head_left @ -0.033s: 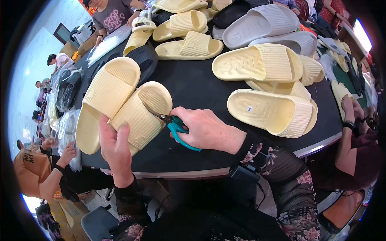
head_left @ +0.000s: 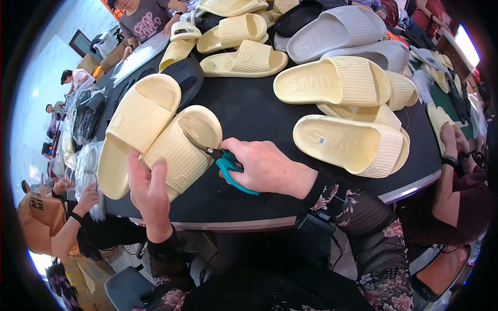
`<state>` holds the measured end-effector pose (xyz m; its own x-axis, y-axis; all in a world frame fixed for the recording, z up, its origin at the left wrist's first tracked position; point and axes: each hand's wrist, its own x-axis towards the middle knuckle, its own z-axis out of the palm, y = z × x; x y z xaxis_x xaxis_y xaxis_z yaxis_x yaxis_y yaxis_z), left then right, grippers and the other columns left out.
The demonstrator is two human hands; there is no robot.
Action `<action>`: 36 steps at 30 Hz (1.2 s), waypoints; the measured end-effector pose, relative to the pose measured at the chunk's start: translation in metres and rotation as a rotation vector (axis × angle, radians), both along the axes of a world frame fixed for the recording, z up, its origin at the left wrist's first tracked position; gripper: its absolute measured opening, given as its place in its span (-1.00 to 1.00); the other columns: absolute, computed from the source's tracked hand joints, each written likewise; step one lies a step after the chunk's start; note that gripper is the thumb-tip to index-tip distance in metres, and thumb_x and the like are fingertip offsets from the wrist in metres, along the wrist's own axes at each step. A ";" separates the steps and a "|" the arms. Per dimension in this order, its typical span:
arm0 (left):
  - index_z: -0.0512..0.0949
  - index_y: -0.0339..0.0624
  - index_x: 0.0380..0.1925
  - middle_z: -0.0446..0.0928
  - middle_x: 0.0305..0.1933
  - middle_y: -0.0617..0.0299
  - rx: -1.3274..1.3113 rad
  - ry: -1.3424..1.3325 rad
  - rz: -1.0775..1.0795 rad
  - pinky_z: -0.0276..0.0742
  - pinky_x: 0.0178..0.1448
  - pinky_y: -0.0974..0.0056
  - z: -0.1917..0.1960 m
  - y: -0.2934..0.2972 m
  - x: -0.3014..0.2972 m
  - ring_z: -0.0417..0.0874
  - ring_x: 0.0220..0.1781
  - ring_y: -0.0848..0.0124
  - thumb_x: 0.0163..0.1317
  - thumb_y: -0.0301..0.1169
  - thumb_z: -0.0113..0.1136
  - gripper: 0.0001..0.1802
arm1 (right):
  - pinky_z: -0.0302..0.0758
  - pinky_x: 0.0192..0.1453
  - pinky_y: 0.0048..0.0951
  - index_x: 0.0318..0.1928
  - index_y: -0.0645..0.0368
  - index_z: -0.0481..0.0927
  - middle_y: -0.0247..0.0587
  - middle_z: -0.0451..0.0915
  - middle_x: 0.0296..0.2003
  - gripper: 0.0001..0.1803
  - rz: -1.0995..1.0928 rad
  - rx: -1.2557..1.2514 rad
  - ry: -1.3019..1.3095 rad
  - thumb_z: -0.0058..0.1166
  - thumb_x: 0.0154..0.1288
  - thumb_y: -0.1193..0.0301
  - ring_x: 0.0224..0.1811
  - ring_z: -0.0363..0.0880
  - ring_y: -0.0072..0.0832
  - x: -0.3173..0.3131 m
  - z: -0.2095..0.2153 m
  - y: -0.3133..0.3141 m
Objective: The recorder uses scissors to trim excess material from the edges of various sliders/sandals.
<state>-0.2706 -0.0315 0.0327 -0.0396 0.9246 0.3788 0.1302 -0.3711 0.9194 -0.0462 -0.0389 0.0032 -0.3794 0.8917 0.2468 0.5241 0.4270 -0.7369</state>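
Two pale yellow slide sandals are tilted side by side at my left: one outer slide [head_left: 139, 116] and one inner slide [head_left: 179, 160]. My left hand [head_left: 150, 189] grips the inner slide near its strap, thumb on top and fingers reaching between the two. In my right hand [head_left: 264, 168] is a pair of scissors [head_left: 232, 171] with teal handles. Their dark metal blades lie at the toe opening of the inner slide, against its strap edge. How far apart the blades are is hard to make out.
More yellow slides [head_left: 350, 145] are stacked on the black table [head_left: 244, 114] at right. Grey slides [head_left: 342, 33], a black slide [head_left: 298, 18] and other yellow slides [head_left: 244, 59] pile up at the back. Co-workers' hands [head_left: 454, 140] are at the right and left sides.
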 end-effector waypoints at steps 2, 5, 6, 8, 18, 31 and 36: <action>0.12 -0.44 0.22 0.43 0.08 -0.10 -0.012 -0.008 0.006 0.34 0.16 0.35 0.002 -0.003 0.004 0.50 0.09 0.34 0.23 -0.62 -0.05 -0.47 | 0.52 -0.26 -0.20 -0.04 0.27 0.41 0.06 0.59 -0.42 -0.56 0.003 -0.006 -0.005 0.15 0.16 0.26 -0.36 0.60 -0.05 0.000 0.000 0.001; 0.11 -0.44 0.23 0.44 0.08 -0.12 -0.016 -0.026 0.004 0.34 0.16 0.36 0.001 -0.004 0.004 0.50 0.09 0.34 0.23 -0.63 -0.05 -0.45 | 0.53 -0.26 -0.20 -0.04 0.28 0.41 0.07 0.59 -0.43 -0.57 0.016 -0.008 0.001 0.14 0.17 0.27 -0.36 0.60 -0.05 0.000 0.002 0.000; 0.10 -0.44 0.23 0.44 0.07 -0.12 -0.008 -0.034 -0.002 0.34 0.15 0.37 0.001 -0.004 0.004 0.50 0.09 0.34 0.23 -0.63 -0.05 -0.45 | 0.53 -0.26 -0.21 -0.04 0.29 0.41 0.07 0.59 -0.43 -0.57 0.016 -0.015 -0.003 0.14 0.17 0.27 -0.36 0.60 -0.06 0.000 0.003 0.000; 0.10 -0.44 0.23 0.44 0.07 -0.12 -0.011 -0.032 0.001 0.35 0.15 0.37 0.001 -0.005 0.004 0.50 0.08 0.35 0.23 -0.63 -0.05 -0.44 | 0.53 -0.26 -0.21 -0.04 0.29 0.41 0.08 0.59 -0.43 -0.57 0.016 -0.022 -0.006 0.14 0.17 0.27 -0.36 0.61 -0.06 0.000 0.003 -0.001; 0.12 -0.46 0.21 0.49 0.03 -0.12 -0.009 0.081 0.032 0.39 0.12 0.33 0.000 -0.010 0.009 0.54 0.04 0.30 0.18 -0.65 -0.05 -0.45 | 0.52 -0.16 -0.22 0.01 0.34 0.35 0.14 0.58 -0.31 -0.47 0.046 -0.139 0.025 0.17 0.16 0.25 -0.26 0.61 -0.04 0.004 0.008 0.000; 0.11 -0.42 0.23 0.46 0.06 -0.10 -0.009 0.096 -0.034 0.38 0.14 0.33 -0.006 -0.012 0.014 0.51 0.08 0.32 0.19 -0.65 -0.02 -0.42 | 0.52 -0.14 -0.23 0.02 0.32 0.35 0.13 0.58 -0.31 -0.49 0.010 -0.146 0.078 0.17 0.14 0.29 -0.26 0.61 -0.07 0.005 0.006 0.002; 0.12 -0.43 0.22 0.47 0.05 -0.09 -0.003 0.073 -0.049 0.38 0.13 0.35 -0.006 -0.011 0.015 0.51 0.08 0.32 0.20 -0.65 -0.01 -0.43 | 0.53 -0.17 -0.23 0.01 0.31 0.36 0.12 0.59 -0.35 -0.50 -0.007 -0.164 0.045 0.15 0.15 0.28 -0.28 0.61 -0.07 0.006 0.009 0.002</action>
